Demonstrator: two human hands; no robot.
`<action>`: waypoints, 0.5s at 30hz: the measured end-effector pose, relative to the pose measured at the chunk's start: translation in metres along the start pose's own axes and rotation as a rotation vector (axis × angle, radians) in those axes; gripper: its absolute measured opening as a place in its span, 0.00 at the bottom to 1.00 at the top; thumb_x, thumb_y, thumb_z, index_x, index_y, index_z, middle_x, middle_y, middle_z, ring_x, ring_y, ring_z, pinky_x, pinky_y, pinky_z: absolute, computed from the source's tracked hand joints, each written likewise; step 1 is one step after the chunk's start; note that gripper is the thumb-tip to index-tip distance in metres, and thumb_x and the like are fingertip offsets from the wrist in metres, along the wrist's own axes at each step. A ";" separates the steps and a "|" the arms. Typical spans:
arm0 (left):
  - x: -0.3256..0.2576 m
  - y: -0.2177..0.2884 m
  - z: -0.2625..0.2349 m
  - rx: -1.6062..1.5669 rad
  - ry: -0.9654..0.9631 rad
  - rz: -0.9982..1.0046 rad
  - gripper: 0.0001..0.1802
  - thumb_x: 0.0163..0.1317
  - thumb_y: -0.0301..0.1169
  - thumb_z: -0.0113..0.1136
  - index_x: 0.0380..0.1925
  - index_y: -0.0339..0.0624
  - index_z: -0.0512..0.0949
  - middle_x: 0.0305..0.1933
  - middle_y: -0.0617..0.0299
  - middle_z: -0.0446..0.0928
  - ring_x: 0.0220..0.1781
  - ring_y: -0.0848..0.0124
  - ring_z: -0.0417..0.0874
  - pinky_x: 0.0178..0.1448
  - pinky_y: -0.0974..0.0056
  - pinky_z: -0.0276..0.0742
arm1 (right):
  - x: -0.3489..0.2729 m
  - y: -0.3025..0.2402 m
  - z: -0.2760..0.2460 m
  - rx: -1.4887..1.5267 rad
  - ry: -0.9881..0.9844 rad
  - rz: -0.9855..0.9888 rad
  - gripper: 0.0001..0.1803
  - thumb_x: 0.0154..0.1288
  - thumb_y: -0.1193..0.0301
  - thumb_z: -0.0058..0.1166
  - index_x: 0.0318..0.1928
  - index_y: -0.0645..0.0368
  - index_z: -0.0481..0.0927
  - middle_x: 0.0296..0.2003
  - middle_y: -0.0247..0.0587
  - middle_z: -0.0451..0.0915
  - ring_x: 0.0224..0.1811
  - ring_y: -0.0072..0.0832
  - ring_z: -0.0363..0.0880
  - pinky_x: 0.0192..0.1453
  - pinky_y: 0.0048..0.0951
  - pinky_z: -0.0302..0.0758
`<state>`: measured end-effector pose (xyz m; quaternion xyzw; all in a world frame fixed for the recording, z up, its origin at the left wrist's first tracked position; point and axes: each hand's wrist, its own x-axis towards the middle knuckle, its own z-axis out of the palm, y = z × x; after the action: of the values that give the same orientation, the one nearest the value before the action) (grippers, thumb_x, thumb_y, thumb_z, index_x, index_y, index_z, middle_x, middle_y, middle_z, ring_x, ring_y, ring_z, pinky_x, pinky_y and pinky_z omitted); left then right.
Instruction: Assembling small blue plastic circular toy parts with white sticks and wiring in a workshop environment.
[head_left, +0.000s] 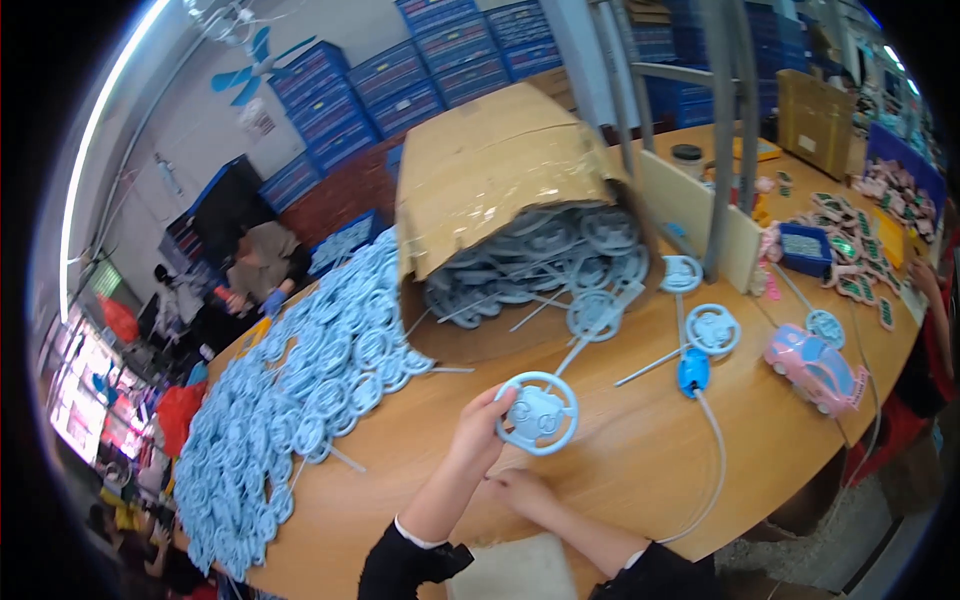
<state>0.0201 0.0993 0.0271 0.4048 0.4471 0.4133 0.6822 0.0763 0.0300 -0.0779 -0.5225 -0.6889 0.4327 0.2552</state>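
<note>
My left hand grips a light blue toy steering wheel by its left rim, thumb on the edge. The wheel's face is toward me, and a thin stem sticks out behind it, toward the open carton. Below it, close to the tabletop, my right hand has its fingers curled together; whether anything is in them I cannot make out. To the right lie more steering wheels with stems, beside a blue rounded piece on a pale cable.
A torn cardboard carton full of wheels lies on its side. A large heap of wheels covers the left. At right are a pink and blue toy car, a metal post and a board. Other people work nearby.
</note>
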 end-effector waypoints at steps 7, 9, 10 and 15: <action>-0.075 -0.036 -0.143 -0.515 0.105 0.052 0.17 0.61 0.41 0.44 0.45 0.44 0.69 0.40 0.63 0.74 0.40 0.71 0.76 0.44 0.63 0.74 | 0.004 -0.011 -0.002 0.201 -0.009 0.192 0.13 0.55 0.65 0.45 0.24 0.60 0.77 0.16 0.39 0.74 0.18 0.25 0.70 0.22 0.27 0.66; -0.074 -0.055 -0.145 -0.492 0.138 0.033 0.19 0.61 0.43 0.44 0.47 0.44 0.68 0.43 0.62 0.73 0.41 0.70 0.76 0.46 0.63 0.73 | 0.011 0.015 0.010 0.342 0.047 0.137 0.13 0.55 0.69 0.44 0.17 0.60 0.73 0.10 0.33 0.67 0.09 0.19 0.61 0.10 0.21 0.55; -0.074 -0.062 -0.146 -0.519 0.131 0.010 0.21 0.61 0.42 0.45 0.49 0.43 0.66 0.43 0.62 0.73 0.42 0.70 0.76 0.47 0.64 0.73 | 0.007 0.007 0.008 0.381 0.025 0.135 0.14 0.56 0.69 0.44 0.16 0.59 0.72 0.09 0.31 0.64 0.07 0.19 0.59 0.09 0.20 0.54; -0.071 -0.075 -0.130 -0.122 0.234 0.052 0.21 0.58 0.38 0.51 0.50 0.39 0.67 0.44 0.59 0.72 0.44 0.73 0.74 0.47 0.68 0.71 | -0.006 -0.022 0.002 0.528 -0.057 0.213 0.14 0.58 0.69 0.42 0.17 0.58 0.69 0.08 0.30 0.62 0.05 0.18 0.56 0.05 0.20 0.50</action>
<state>-0.1058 0.0322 -0.0578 0.3229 0.4870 0.5017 0.6379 0.0658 0.0218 -0.0591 -0.4952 -0.5005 0.6360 0.3158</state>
